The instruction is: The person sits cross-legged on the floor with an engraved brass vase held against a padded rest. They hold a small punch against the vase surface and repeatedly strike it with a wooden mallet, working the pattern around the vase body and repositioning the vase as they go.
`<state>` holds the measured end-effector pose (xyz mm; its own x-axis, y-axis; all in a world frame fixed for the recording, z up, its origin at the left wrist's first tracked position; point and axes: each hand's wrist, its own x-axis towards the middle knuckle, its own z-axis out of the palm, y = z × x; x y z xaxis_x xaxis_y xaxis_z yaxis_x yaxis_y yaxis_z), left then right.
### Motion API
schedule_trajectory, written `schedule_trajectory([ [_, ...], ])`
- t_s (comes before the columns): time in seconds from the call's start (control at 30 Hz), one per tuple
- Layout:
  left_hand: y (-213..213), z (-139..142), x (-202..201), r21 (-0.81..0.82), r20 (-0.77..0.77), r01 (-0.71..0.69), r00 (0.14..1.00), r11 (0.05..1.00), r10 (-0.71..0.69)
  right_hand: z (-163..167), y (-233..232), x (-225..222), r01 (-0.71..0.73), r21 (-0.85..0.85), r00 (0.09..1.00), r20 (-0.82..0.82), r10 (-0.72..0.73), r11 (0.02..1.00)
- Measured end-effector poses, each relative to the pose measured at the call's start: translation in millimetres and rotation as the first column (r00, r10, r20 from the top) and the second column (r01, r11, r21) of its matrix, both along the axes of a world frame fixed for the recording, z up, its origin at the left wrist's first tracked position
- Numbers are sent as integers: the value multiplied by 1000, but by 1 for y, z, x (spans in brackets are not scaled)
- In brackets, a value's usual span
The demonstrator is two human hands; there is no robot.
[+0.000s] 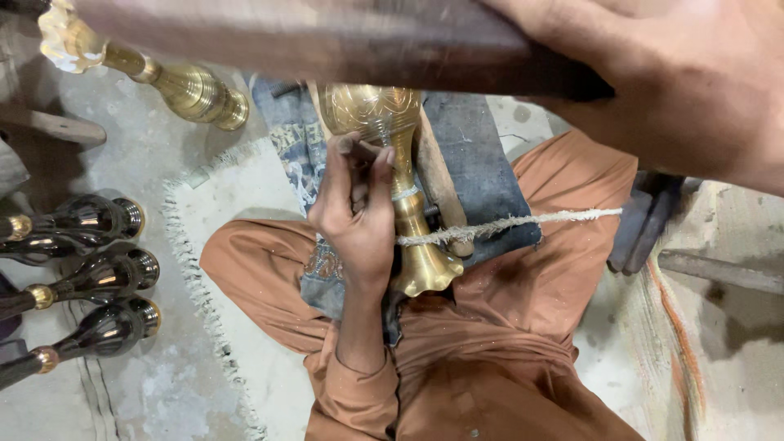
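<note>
While the left hand (353, 216) pinches a thin tool against the brass vase (400, 175) lying across the lap with cord (506, 222) wound round its neck, the right hand (678, 90) grips a dark stick (327, 41) — hard, slick metal, likely heavy, best held at the neck.

Dark vases (98, 269) leftward — floor (147, 163) between.

The brass vase (398, 175) is golden, its bulb engraved with a leafy pattern; across its neck runs an off-white rope (510, 222); beneath it lies blue-grey denim cloth (474, 155); left of it, three glossy black vases (98, 273) wear gold collars; below it, the clothing (506, 327) is plain rust-orange.
</note>
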<state>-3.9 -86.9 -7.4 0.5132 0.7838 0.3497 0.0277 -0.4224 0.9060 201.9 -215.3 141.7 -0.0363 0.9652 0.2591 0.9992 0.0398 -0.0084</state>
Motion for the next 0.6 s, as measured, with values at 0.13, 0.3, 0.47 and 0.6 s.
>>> schedule_trajectory([
  [0.13, 2, 1, 0, 209, -14, -2, 1000, 978, 5, -7, -12, 8, 9, -45, 994, 111, -4, 999],
  [0.3, 8, 14, -4, 83, 12, 92, 996, 992, -93, -19, -50, 5, 225, -81, 971, -62, -230, 971],
  [0.47, 32, 18, 7, 348, -212, 274, 955, 897, -210, -59, -81, -10, 313, 95, 939, -179, -293, 945],
  [0.6, 37, 17, 7, 445, -214, 294, 952, 846, -218, -82, -89, -13, 412, 106, 907, -140, -396, 905],
])
